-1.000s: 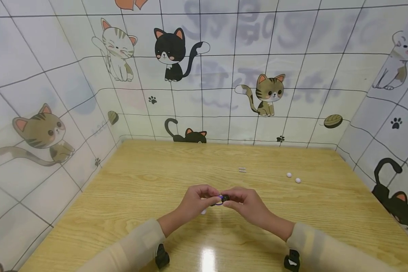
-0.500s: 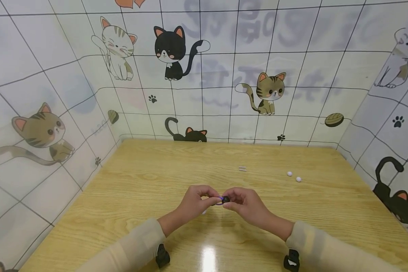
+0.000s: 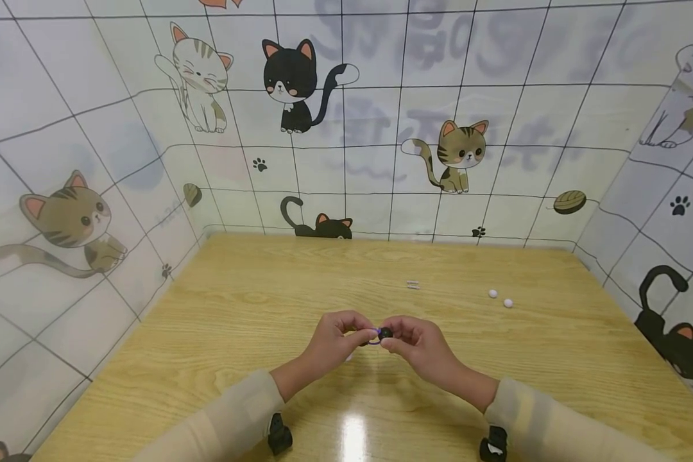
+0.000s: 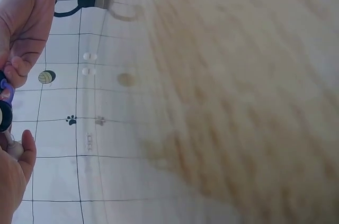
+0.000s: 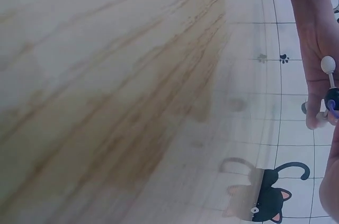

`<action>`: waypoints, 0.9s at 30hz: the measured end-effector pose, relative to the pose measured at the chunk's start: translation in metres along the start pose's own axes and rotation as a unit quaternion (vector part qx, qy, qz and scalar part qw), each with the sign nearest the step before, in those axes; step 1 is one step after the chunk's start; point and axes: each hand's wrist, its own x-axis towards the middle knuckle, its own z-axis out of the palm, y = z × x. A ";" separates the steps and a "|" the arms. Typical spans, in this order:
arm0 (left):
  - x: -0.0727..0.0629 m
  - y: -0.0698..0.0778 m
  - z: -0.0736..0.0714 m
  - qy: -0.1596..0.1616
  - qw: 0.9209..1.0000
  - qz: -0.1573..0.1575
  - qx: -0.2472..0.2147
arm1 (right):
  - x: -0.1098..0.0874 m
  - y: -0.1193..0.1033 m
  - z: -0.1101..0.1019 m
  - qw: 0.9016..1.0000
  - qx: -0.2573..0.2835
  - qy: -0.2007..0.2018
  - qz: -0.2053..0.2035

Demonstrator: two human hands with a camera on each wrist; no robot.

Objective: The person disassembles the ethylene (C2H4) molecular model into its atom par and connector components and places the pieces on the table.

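Both hands meet over the middle of the table around one small assembly. Thumb and fingers of my right hand (image 3: 418,343) pinch a black ball (image 3: 385,333). My left hand (image 3: 335,343) pinches the other side, where a purple loop (image 3: 374,342) curves out beside its fingertips. A second black ball (image 4: 5,116) shows in the left wrist view, below the loop. From the left hand's side a thin pale rod (image 5: 331,79) runs to a white ball (image 5: 328,64). Fingers hide much of the assembly.
Two loose white balls, a nearer one (image 3: 508,303) and a farther one (image 3: 493,294), lie on the wooden table (image 3: 254,276) at the back right. Short pale rods (image 3: 412,285) lie behind the hands. Cat-printed sheets (image 3: 375,167) enclose the table's back and sides.
The head view has shifted slightly. Both hands keep their pinch on the assembly with only tiny movement, and the white end below the left hand shows a little less.
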 end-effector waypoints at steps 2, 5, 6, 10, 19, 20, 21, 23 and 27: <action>-0.001 0.006 0.000 0.002 1.000 0.002 -0.006 | 0.000 0.000 0.001 1.000 0.007 0.004 -0.003; -0.001 0.009 0.000 0.003 1.000 0.005 -0.015 | 0.001 0.001 0.003 1.000 0.022 0.010 -0.003; -0.002 0.009 0.000 0.004 1.000 0.005 -0.018 | 0.001 0.001 0.003 1.000 0.029 0.012 -0.004; -0.002 0.007 0.000 0.007 0.999 -0.003 -0.032 | 0.001 0.002 0.005 0.998 0.052 0.017 -0.006; 0.003 -0.011 -0.012 0.046 0.996 0.017 -0.068 | -0.005 0.008 -0.004 0.994 0.091 0.053 0.028; 0.004 -0.015 -0.013 0.048 0.996 0.020 -0.068 | -0.007 0.009 -0.006 0.993 0.097 0.058 0.031; 0.005 -0.018 -0.013 0.043 0.997 0.023 -0.065 | -0.007 0.011 -0.007 0.992 0.105 0.061 0.033; 0.007 -0.025 -0.012 0.020 0.998 0.016 -0.065 | -0.008 0.012 -0.009 0.991 0.113 0.059 0.030; 0.006 -0.021 -0.011 -0.003 0.998 0.001 -0.065 | -0.008 0.011 -0.007 0.992 0.119 0.046 0.018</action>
